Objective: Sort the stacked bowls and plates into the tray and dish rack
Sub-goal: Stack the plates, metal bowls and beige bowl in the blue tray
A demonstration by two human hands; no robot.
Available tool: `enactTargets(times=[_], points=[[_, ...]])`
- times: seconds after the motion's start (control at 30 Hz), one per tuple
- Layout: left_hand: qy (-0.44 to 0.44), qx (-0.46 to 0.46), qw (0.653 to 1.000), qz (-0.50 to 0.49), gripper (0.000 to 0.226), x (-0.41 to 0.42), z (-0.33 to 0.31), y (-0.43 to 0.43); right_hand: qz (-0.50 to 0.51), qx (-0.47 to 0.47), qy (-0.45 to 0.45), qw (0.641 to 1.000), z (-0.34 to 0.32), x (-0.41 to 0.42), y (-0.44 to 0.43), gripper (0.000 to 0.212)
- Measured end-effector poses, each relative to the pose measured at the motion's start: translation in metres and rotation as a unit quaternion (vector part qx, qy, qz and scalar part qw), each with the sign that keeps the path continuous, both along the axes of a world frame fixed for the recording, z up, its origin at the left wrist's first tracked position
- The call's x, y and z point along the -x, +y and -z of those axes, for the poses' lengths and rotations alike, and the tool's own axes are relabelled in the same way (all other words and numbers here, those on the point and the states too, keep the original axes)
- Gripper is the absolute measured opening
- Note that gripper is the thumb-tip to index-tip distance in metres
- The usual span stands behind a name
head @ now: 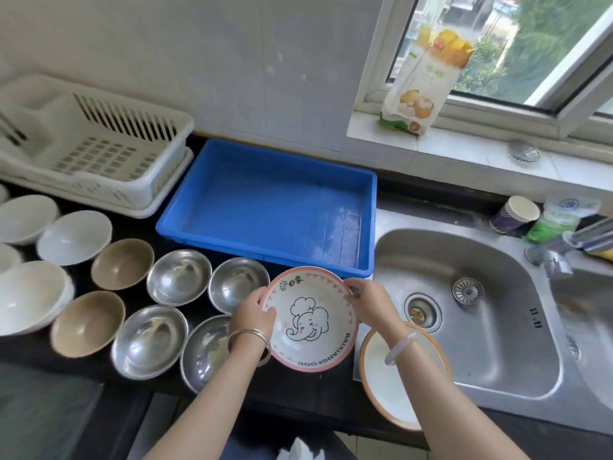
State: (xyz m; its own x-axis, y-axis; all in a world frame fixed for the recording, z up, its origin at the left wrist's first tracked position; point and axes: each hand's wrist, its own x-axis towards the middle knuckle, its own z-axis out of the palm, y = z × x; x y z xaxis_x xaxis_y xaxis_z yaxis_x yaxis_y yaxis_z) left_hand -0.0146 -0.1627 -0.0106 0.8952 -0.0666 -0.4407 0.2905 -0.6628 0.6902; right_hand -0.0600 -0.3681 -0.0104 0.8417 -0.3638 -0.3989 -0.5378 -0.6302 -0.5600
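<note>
- Above the near edge of the counter (308, 390), just in front of the blue tray (265, 200), the elephant bowl (310, 320) is held off the surface. It is tilted so that its printed inside faces the camera.
- The left hand (252, 313) grips the left rim and the right hand (368, 303) grips the right rim. On both, the thumb lies over the edge and the fingers are curled behind.
- The step in hand looks like carrying this bowl to its place. The tray sits directly beyond the hands, while the white dish rack (99, 144) is well apart to the left.
- To do it well, keep both grips on opposite rims and level the bowl before lowering it. Lift it clear of the tray's front wall and set it down flat in a corner, so room is left for later pieces.
- Mind the steel bowls (238, 283) just beside the left wrist, and the orange-rimmed plate (378, 370) under the right forearm by the sink (464, 310). A dropped elbow could knock either.
</note>
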Motion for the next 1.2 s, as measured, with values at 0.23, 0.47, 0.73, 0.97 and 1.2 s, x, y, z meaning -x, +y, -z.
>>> enactTargets(times=[0.23,0.47,0.73,0.97,1.2], points=[[0.002,0.172,0.976,-0.131,0.008,-0.053,-0.032,0.016,0.109,-0.117,-0.064,0.985,-0.036,-0.034,-0.005,0.026],[0.040,0.299,0.938,-0.168,0.014,-0.116,-0.044,0.027,0.196,-0.226,-0.094,0.950,-0.047,-0.105,0.015,0.034],[0.053,0.258,0.950,-0.169,0.026,-0.213,-0.005,0.042,0.245,-0.267,-0.085,0.928,-0.013,-0.197,0.051,0.038],[0.091,0.227,0.954,-0.171,0.034,-0.268,0.031,0.048,0.285,-0.278,-0.073,0.914,0.023,-0.239,0.069,0.040],[0.110,0.242,0.946,-0.187,0.036,-0.287,0.048,0.048,0.305,-0.288,-0.078,0.904,0.041,-0.256,0.077,0.037]])
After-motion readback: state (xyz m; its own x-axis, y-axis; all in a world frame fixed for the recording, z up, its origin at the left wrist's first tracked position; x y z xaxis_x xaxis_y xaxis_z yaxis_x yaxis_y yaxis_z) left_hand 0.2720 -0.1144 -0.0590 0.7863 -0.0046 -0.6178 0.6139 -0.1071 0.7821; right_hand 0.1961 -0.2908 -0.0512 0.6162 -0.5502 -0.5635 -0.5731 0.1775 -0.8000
